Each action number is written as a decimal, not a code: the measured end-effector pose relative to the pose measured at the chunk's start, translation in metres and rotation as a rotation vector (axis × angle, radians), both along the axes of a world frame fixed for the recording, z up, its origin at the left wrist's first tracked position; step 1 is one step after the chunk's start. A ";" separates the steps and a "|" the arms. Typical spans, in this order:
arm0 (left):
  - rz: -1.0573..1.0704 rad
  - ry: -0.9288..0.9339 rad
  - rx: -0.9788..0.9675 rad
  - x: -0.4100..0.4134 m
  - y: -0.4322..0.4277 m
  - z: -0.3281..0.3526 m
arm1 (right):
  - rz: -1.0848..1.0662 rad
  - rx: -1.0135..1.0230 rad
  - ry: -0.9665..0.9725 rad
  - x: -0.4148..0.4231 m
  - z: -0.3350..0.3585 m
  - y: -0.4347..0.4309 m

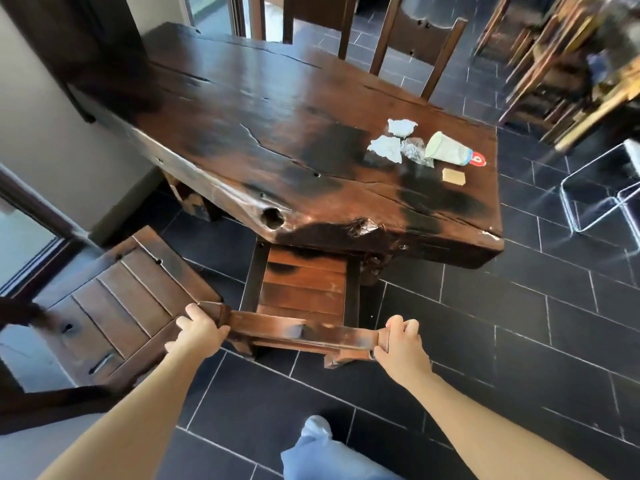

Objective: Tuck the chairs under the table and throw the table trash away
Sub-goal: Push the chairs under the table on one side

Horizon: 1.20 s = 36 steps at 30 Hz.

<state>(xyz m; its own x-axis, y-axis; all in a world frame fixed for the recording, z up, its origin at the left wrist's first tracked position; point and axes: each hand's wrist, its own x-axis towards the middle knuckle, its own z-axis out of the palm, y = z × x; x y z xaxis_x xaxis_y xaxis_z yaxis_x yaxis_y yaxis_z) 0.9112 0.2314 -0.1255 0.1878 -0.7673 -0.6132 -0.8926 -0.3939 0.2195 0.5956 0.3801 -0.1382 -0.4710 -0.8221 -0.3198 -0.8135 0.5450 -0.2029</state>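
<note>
A heavy dark wooden table (242,109) fills the middle of the head view. A wooden chair (301,292) stands at its near side, the seat partly under the tabletop. My left hand (199,329) grips the left end of the chair's top rail and my right hand (398,337) grips the right end. On the table's right part lies trash: two crumpled paper pieces (386,148), clear crumpled plastic (414,150), a tipped-over paper cup (446,148), a small red sticker (478,160) and a small tan card (453,176).
A second wooden chair (114,306) stands pulled out at the left, near the wall. Two more chairs (415,39) stand at the table's far side. A clear acrylic stool (602,199) sits at the right on the dark tiled floor (519,306).
</note>
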 end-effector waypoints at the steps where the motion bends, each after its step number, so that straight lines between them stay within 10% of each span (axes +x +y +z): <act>1: -0.002 0.011 0.005 -0.001 0.000 -0.001 | 0.014 0.026 -0.010 -0.003 0.001 -0.001; 26: -0.419 -0.081 0.069 0.062 -0.026 0.007 | -0.182 0.258 0.009 0.065 0.023 0.017; 36: -1.128 -0.060 -0.450 0.086 -0.032 -0.019 | 0.039 0.571 0.368 0.084 0.024 -0.004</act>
<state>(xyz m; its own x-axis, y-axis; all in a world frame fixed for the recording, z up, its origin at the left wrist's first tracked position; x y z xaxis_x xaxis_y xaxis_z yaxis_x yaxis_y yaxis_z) 0.9969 0.1991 -0.1445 -0.7036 -0.6599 -0.2637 -0.6982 0.7110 0.0836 0.6796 0.3763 -0.1138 -0.6056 -0.5909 -0.5330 -0.7958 0.4532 0.4017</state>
